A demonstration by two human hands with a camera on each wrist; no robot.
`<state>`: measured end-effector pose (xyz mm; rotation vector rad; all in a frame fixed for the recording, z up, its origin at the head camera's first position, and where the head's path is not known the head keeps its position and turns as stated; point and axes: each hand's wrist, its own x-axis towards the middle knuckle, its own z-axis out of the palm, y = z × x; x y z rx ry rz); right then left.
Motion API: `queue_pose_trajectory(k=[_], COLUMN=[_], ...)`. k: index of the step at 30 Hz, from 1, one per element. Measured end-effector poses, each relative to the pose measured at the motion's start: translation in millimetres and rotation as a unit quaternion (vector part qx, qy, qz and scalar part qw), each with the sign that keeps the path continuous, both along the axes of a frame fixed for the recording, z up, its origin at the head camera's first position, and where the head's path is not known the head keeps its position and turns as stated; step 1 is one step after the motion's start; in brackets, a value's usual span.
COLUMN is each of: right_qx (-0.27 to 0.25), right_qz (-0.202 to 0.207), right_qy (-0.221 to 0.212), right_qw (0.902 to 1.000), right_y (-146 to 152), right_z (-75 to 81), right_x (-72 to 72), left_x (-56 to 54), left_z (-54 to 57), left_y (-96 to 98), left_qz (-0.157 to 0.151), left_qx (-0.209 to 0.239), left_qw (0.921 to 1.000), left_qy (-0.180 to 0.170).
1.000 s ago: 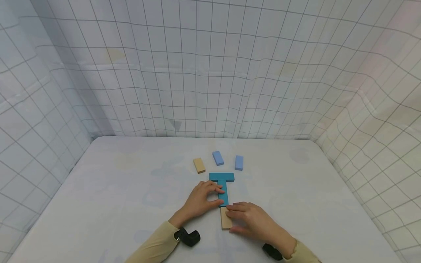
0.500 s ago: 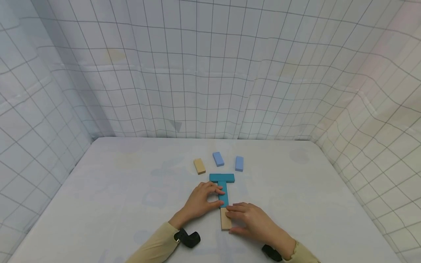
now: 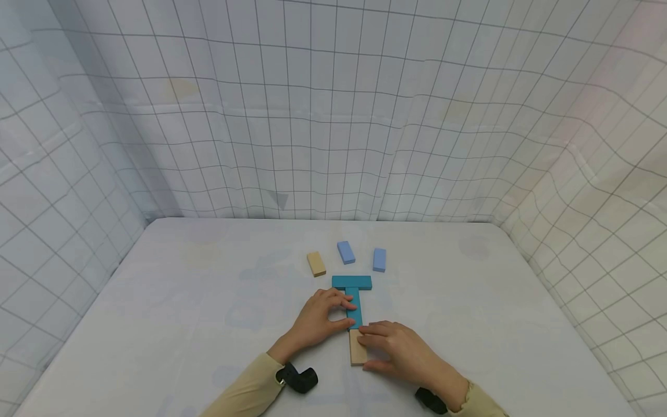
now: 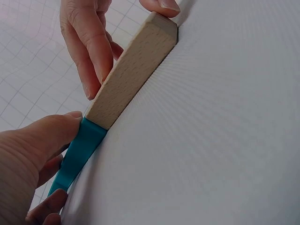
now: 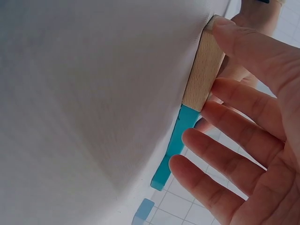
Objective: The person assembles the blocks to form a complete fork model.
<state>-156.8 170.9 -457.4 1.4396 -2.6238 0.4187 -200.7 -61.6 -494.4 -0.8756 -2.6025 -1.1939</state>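
Observation:
A teal block point(image 3: 357, 317) lies lengthwise on the table, meeting the middle of a crosswise teal block point(image 3: 351, 282). A pale wooden block point(image 3: 356, 354) sits against its near end, in line with it. My left hand point(image 3: 319, 317) touches the lengthwise teal block: in the left wrist view the thumb rests by its joint with the wood and the fingertips are farther along. My right hand point(image 3: 396, 348) touches the wooden block; in the right wrist view its thumb point(image 5: 222, 30) is at the near end and the spread fingers reach along the blocks' top edge.
Beyond the crosswise piece lie a tan block point(image 3: 316, 263) and two light blue blocks, one left point(image 3: 346, 252) and one right point(image 3: 379, 260). A white cloth covers the table point(image 3: 182, 307). Grid-patterned curtains point(image 3: 333, 116) hang behind and along both sides.

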Motion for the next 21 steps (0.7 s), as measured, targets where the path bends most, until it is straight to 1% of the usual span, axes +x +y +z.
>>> queue_pose_trajectory(k=[12, 18, 21], right_qx=[-0.019, -0.008, 0.0], right_qz=[0.001, -0.004, -0.006], right_qy=[-0.018, -0.007, -0.009], right_qw=[0.9997, 0.9999, 0.9999], right_y=[0.1, -1.5, -1.8], right_z=[0.4, 1.0, 1.2], right_x=[-2.5, -2.2, -1.3], left_x=[0.0, -0.2, 0.0], left_z=[1.7, 1.1, 0.4], left_y=[0.1, -0.6, -0.5], left_qz=[-0.001, -0.002, -0.004], left_qx=[0.001, 0.004, 0.008], left_qw=[0.9999, 1.0, 1.0], left_qy=[-0.017, -0.003, -0.002])
